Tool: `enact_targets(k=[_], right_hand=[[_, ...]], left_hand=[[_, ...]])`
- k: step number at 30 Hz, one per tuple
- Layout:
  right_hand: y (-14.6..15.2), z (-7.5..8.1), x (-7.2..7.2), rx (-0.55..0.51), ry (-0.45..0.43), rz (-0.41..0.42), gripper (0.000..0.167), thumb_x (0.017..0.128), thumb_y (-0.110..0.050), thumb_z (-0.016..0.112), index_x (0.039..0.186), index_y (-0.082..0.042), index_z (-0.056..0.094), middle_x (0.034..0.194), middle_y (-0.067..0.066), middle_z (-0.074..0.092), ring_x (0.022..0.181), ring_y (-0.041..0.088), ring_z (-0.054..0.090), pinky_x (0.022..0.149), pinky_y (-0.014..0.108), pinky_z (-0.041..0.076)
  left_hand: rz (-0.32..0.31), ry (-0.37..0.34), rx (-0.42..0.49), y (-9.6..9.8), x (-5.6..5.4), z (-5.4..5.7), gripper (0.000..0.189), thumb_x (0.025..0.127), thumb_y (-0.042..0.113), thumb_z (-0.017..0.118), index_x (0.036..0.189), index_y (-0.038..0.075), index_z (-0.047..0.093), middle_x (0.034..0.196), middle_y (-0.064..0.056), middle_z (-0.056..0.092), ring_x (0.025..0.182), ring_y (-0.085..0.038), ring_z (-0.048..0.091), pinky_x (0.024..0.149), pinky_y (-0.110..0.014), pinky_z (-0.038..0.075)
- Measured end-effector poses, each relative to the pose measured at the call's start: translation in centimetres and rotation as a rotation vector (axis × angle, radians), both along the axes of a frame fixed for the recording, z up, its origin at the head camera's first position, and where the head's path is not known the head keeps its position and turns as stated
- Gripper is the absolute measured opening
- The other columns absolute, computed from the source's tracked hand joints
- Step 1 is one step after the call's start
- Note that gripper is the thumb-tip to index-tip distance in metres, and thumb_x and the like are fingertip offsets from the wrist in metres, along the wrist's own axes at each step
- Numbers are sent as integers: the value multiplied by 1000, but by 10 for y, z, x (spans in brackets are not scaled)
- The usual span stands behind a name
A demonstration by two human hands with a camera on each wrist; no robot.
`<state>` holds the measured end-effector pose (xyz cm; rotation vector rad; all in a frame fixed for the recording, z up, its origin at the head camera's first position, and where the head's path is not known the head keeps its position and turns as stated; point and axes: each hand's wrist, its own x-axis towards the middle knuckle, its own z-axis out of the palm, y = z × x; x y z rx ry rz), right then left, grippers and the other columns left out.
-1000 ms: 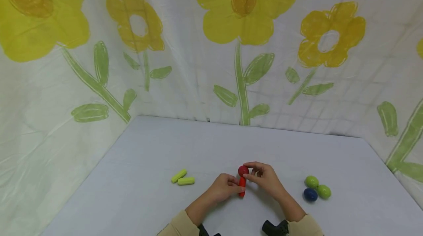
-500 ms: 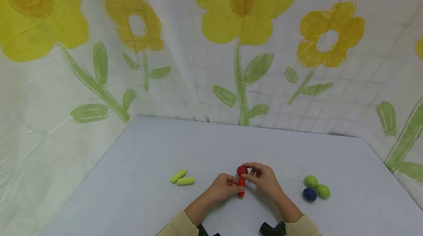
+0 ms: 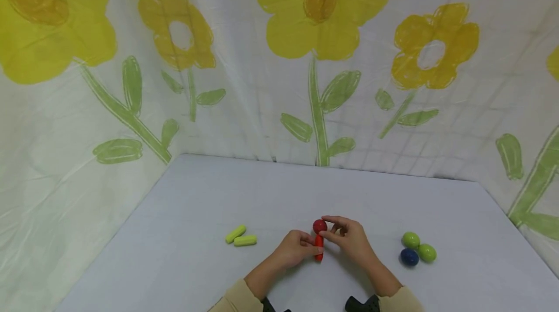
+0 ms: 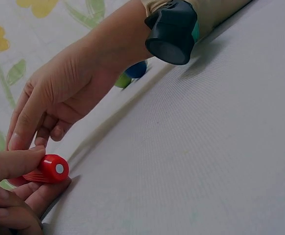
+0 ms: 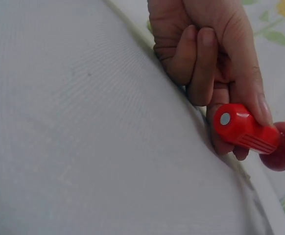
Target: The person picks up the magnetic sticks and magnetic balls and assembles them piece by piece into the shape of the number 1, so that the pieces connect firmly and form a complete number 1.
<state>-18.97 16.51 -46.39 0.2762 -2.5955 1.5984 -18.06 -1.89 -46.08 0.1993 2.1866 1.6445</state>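
Near the middle of the table, my left hand point(image 3: 293, 250) pinches a red magnetic building stick point(image 3: 319, 241) between thumb and fingers. A darker red ball point(image 3: 320, 226) sits at the stick's far end, pinched by the thumb and finger of my right hand point(image 3: 351, 239). In the right wrist view the stick point(image 5: 245, 129) shows grooves along its side and a silvery disc in its near end, and the ball point(image 5: 278, 159) meets its other end. The left wrist view shows the stick's disc end point(image 4: 57, 168) poking out past my left thumb; the ball is hidden there.
Two yellow-green sticks point(image 3: 245, 240) lie to the left on the white table point(image 3: 196, 195). On the right, two green balls point(image 3: 427, 253) and a dark blue ball point(image 3: 409, 257) sit clustered. A flower-printed curtain point(image 3: 244, 123) stands behind the table.
Hardly anything differs. Both hands keep the red stick and ball together in the same place; the slight shift of the whole scene comes from the head view moving.
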Motion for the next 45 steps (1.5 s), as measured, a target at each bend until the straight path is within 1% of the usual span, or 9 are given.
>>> enact_targets(k=[7, 11, 15, 23, 27, 32, 36, 42, 45], right_hand=[[17, 8, 6, 18, 3, -48, 37, 80, -12, 80, 114, -2, 70, 73, -1, 61, 65, 9, 48, 57, 21, 39], [29, 10, 12, 15, 13, -64, 35, 80, -10, 80, 113, -2, 70, 73, -1, 63, 64, 8, 51, 57, 22, 43], [42, 12, 19, 28, 11, -75, 34, 81, -11, 79, 113, -2, 71, 72, 0, 63, 61, 8, 52, 55, 22, 43], [68, 20, 39, 64, -45, -104, 36, 82, -16, 78, 116, -4, 70, 73, 0, 62, 64, 9, 53, 58, 23, 44], [83, 20, 51, 81, -15, -116, 36, 83, -12, 77, 116, -1, 69, 74, 0, 61, 63, 9, 53, 58, 23, 45], [100, 20, 66, 129, 57, -183, 34, 82, -11, 78, 113, -1, 70, 70, -2, 59, 59, 9, 52, 54, 23, 43], [111, 19, 74, 186, 96, -245, 33, 81, -13, 80, 110, -1, 71, 69, -4, 59, 58, 9, 52, 54, 23, 44], [123, 19, 81, 213, 82, -307, 35, 81, -15, 80, 112, -2, 70, 69, -5, 63, 60, 7, 55, 56, 21, 45], [128, 19, 83, 205, 53, -330, 37, 81, -15, 80, 114, -2, 70, 67, -2, 63, 57, 9, 53, 53, 22, 42]], left_hand=[[8, 11, 6, 2, 1, -2, 18, 86, 11, 74, 93, -4, 67, 79, -4, 65, 72, -13, 53, 62, -26, 42], [14, 8, 6, 3, 1, -3, 18, 85, 11, 74, 93, -4, 68, 79, -3, 65, 72, -13, 54, 62, -25, 42], [19, 2, 1, 4, 1, -4, 17, 85, 11, 75, 92, -3, 68, 79, -3, 65, 72, -14, 54, 62, -25, 42], [35, -4, 5, 5, 1, -3, 17, 85, 11, 75, 91, -3, 68, 79, -3, 66, 72, -13, 54, 62, -24, 43], [45, -11, -7, 5, 2, -1, 17, 85, 11, 75, 91, -3, 67, 79, -3, 64, 71, -13, 53, 61, -24, 42], [61, -8, -36, 5, 1, 0, 19, 85, 12, 76, 92, -3, 67, 79, -3, 62, 71, -13, 51, 60, -24, 41], [68, -7, -47, 4, 0, -1, 20, 85, 13, 76, 92, -4, 67, 78, -3, 62, 69, -14, 50, 59, -24, 40], [72, -12, -55, 5, -2, -5, 21, 85, 14, 76, 93, -3, 67, 79, -4, 62, 70, -14, 51, 60, -25, 41], [68, -13, -58, 5, -3, -5, 22, 85, 15, 76, 93, -3, 67, 79, -4, 62, 70, -14, 51, 60, -25, 41]])
